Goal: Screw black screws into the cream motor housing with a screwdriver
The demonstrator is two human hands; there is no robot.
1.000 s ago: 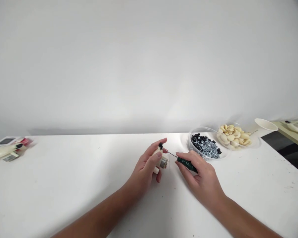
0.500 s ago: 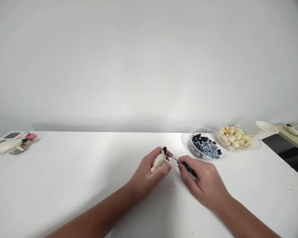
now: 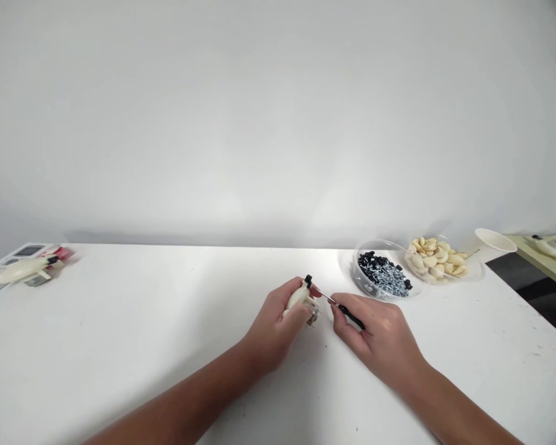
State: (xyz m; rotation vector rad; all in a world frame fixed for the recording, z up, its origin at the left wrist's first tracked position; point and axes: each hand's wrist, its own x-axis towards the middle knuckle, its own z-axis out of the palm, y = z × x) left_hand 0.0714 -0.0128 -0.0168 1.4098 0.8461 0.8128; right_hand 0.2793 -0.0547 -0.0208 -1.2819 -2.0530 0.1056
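Note:
My left hand (image 3: 278,318) is closed around a small cream-coloured plastic piece (image 3: 297,299). A black cap (image 3: 308,280) tops it, and a greyish part sticks out under my thumb. In my right hand (image 3: 375,327) is a screwdriver (image 3: 352,316) with a dark handle, pinched between thumb and fingers. Its thin metal shaft points up and left to the black cap; whether the tip touches is too small to tell. Part of the cream piece is hidden by my fingers.
Right of my hands stand a clear bowl (image 3: 358,278) of black pieces and screws, a clear bowl (image 3: 479,272) of cream pieces and a pale cup (image 3: 493,244). At far left, a similar cream piece (image 3: 21,270) lies over a white device (image 3: 9,254).
My left thumb has shifted back along the cream piece, showing more of the greyish part beneath. My right hand and the screwdriver have moved slightly left.

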